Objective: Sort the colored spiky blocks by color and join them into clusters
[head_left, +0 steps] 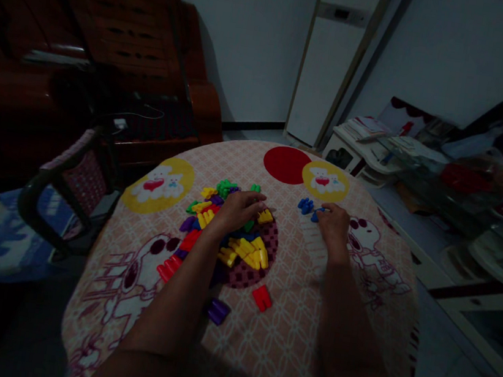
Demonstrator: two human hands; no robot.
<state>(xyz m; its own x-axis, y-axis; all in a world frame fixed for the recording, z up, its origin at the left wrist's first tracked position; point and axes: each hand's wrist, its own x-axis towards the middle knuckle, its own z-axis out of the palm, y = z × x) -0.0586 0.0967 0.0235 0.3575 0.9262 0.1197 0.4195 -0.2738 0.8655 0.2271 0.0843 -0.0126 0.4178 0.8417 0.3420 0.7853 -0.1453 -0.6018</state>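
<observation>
My left hand [240,208] reaches over a heap of colourful plastic toy blocks, its fingers stretched to the right and slightly apart. Under and beside those fingers lie a green block [249,226] and a yellow block [265,216]. On the right of the table, my right hand [334,225] pinches a blue toy block [317,214] at the tablecloth's surface. Just left of it sit other blue blocks [305,206], close together. More yellow blocks [250,251] lie below my left hand, and red blocks [169,268] lie by my left forearm.
A round table with a patterned cloth [278,340] bears everything. A single red block [262,298] and a purple block [217,311] lie nearer me. A chair [75,190] stands left, a wooden sofa [136,43] behind, and a cluttered glass-topped table [454,197] at right.
</observation>
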